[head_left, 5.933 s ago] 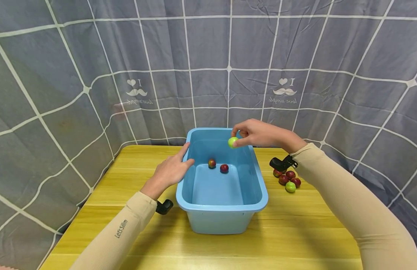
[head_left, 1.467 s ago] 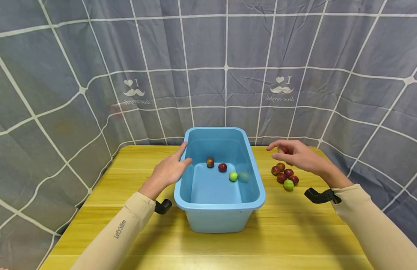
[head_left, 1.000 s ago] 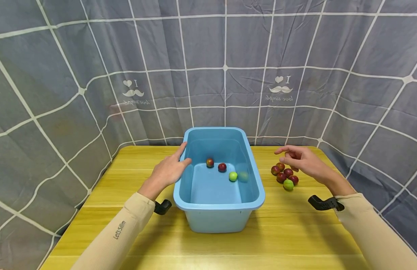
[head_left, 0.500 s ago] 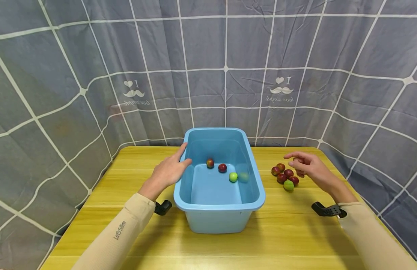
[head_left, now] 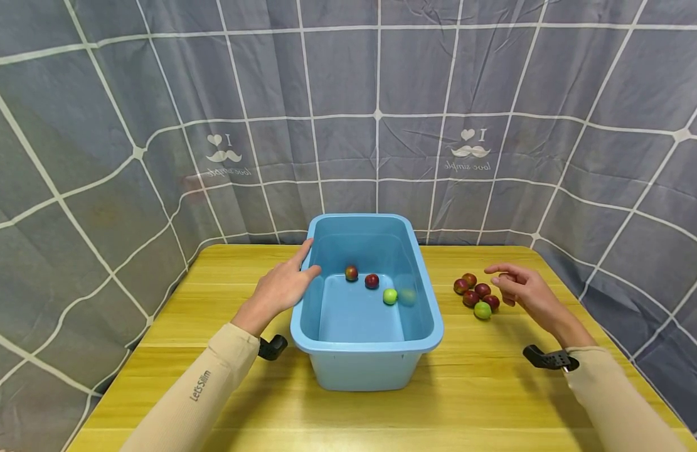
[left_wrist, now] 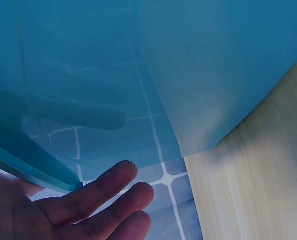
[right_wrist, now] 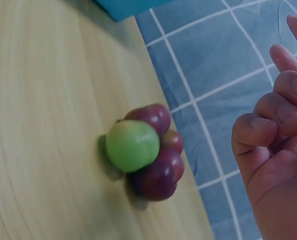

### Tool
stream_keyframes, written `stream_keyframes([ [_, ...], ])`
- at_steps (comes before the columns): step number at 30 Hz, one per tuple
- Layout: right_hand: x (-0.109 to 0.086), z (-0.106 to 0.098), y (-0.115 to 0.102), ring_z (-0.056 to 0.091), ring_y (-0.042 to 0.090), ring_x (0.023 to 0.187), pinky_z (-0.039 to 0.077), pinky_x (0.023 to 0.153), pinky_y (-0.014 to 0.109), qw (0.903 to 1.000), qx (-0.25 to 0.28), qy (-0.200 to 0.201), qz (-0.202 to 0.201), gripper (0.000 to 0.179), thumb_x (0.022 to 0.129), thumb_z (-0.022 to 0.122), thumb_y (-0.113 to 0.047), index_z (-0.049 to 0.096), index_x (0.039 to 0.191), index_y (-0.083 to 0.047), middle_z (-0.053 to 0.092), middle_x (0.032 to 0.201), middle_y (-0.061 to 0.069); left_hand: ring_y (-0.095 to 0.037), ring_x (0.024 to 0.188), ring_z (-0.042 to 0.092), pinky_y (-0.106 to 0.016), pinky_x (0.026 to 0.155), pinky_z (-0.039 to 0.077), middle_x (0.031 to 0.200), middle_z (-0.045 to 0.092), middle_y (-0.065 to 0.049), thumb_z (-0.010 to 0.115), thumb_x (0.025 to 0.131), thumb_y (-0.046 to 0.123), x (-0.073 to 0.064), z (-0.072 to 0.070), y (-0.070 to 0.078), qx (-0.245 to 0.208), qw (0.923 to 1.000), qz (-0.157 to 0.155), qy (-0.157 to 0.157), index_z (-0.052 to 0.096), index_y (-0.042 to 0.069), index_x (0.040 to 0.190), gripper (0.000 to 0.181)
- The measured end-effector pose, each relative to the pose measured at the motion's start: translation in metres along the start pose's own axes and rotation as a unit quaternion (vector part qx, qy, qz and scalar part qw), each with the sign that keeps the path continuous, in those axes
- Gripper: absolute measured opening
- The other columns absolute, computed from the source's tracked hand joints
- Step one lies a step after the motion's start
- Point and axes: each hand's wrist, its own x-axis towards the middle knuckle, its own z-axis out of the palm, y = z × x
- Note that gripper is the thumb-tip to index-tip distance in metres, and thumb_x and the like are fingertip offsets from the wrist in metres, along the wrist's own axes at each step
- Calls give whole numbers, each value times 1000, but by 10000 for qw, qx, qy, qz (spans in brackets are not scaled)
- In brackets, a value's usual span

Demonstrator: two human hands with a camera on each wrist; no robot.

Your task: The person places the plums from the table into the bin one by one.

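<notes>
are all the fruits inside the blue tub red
No, the head view shows a green fruit on the floor of the blue tub, alongside two reddish fruits.

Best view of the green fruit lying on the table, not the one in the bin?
Right wrist: the green fruit looks largest there, unobstructed in front of the dark red ones. Head shows it too, but small, at the cluster's near end. Left wrist, facing the bin, doesn't show it.

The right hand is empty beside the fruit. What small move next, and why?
Probably ease the right hand left and down to the green fruit on the table: it lies at the near edge of the red fruits, its near side exposed, and that hand holds nothing.
</notes>
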Motion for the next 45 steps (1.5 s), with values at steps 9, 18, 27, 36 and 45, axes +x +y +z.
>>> stream_keyframes([
  [9,-4,-7,24,29,29,61,23,62,44,9987,433,157,228,23,103,55,-12,61,125,-6,34,68,2,-40,120,61,-49,77,51,154,47,-16,37,99,54,0,0,0,7,10000,6,22,8,37,163,72],
  [18,-7,-9,48,30,28,59,21,62,45,9973,381,342,522,25,102,57,-13,60,126,-5,40,67,-1,-39,120,61,-49,77,51,154,47,-15,36,99,55,0,0,-1,20,10000,-7,4,7,37,163,72],
  [27,-8,-13,67,29,28,55,25,53,43,9949,277,510,827,31,101,61,-14,57,130,-5,39,62,-2,-40,122,60,-49,77,50,155,47,-15,36,99,55,0,0,0,34,10000,-4,-5,7,39,163,72],
  [36,-13,-15,81,25,31,54,21,53,44,9925,382,550,1019,37,101,61,-16,52,133,-1,35,60,3,-41,123,59,-52,82,51,157,44,-15,37,100,55,0,1,0,3,10000,-1,-36,7,37,163,72],
  [45,-9,-15,82,35,19,48,33,47,34,9903,-265,653,1193,47,99,65,-24,50,137,1,38,58,-3,-40,120,61,-49,77,51,154,47,-16,36,99,55,0,0,0,56,10000,0,-19,7,38,163,72],
])
